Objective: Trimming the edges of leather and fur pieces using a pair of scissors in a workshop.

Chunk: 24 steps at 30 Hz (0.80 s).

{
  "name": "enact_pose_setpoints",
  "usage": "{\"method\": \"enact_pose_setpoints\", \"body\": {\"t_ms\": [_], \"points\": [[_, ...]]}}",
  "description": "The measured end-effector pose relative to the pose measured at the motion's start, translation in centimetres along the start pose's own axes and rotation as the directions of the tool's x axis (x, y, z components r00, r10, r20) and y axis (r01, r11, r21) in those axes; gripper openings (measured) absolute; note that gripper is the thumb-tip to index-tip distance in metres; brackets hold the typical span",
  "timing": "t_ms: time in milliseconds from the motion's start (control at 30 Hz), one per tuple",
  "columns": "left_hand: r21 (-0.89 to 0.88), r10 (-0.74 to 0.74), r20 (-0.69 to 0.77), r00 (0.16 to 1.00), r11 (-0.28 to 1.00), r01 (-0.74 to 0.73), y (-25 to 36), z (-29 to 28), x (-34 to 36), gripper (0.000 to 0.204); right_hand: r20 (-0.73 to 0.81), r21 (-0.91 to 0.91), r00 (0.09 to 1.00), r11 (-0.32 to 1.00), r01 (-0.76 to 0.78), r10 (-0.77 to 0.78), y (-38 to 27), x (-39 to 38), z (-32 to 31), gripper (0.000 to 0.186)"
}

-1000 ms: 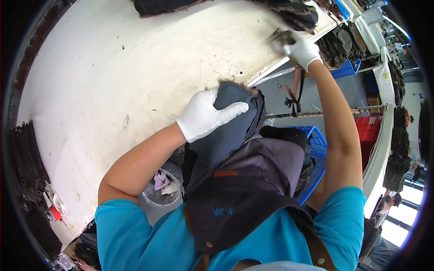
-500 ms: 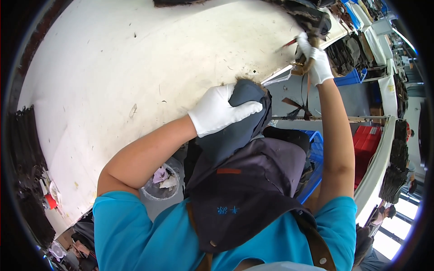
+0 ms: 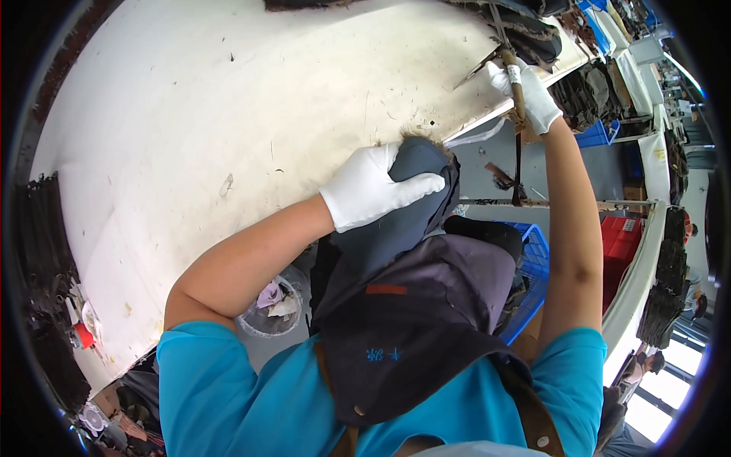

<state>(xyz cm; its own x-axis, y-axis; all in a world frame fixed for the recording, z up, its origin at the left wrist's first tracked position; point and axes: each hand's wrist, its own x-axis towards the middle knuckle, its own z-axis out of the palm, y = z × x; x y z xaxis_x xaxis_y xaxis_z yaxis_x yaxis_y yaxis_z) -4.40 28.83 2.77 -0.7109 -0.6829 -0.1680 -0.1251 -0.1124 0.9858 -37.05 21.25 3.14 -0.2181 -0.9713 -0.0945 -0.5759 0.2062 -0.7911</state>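
Note:
My left hand (image 3: pixel 367 189), in a white glove, is closed on a dark grey fabric piece (image 3: pixel 396 221) with brown fur at its far end. Its thumb lies across the top; most of the fingers are hidden beneath the fabric. The piece rests over my lap against the table edge. Further right, my right hand (image 3: pixel 529 95), also gloved, has its fingers around a long thin tool with a tan-brown handle (image 3: pixel 518 95). A slim dark pointed tool (image 3: pixel 478 67) lies beside its fingertips.
A white table (image 3: pixel 167 152) fills the left, strewn with hair scraps. Dark fur-edged pieces (image 3: pixel 529 38) lie at its far right corner. A blue crate (image 3: pixel 537 259) and a red crate (image 3: pixel 618 240) stand to the right. A waste bin (image 3: pixel 274 324) with scraps sits below the left forearm.
My right hand has shifted slightly, and the brown-handled tool has turned more upright, its thin end toward the far edge. The left hand and fabric stay almost in place.

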Motion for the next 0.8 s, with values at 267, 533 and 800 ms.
{"method": "enact_pose_setpoints", "body": {"t_ms": [267, 533, 800], "points": [[0.005, 0.087, -0.040, 0.995, 0.996, -0.087, -2.0, 0.1, 0.3, 0.046, -0.091, 0.151, 0.996, 0.989, 0.005, 0.008, -5.5, -2.7, 0.8, 0.038], [0.437, 0.393, -0.199, 0.898, 0.855, -0.278, -0.2, -0.5, 0.1, 0.060, 0.169, 0.170, 0.971, 0.976, 0.137, -0.166, -9.2, -6.7, 1.7, 0.029], [0.215, 0.338, -0.016, 0.941, 0.920, -0.327, 0.8, 0.7, 0.8, 0.051, 0.142, -0.100, 0.972, 0.974, 0.202, -0.187, -10.2, -11.9, 5.6, 0.047]]}}
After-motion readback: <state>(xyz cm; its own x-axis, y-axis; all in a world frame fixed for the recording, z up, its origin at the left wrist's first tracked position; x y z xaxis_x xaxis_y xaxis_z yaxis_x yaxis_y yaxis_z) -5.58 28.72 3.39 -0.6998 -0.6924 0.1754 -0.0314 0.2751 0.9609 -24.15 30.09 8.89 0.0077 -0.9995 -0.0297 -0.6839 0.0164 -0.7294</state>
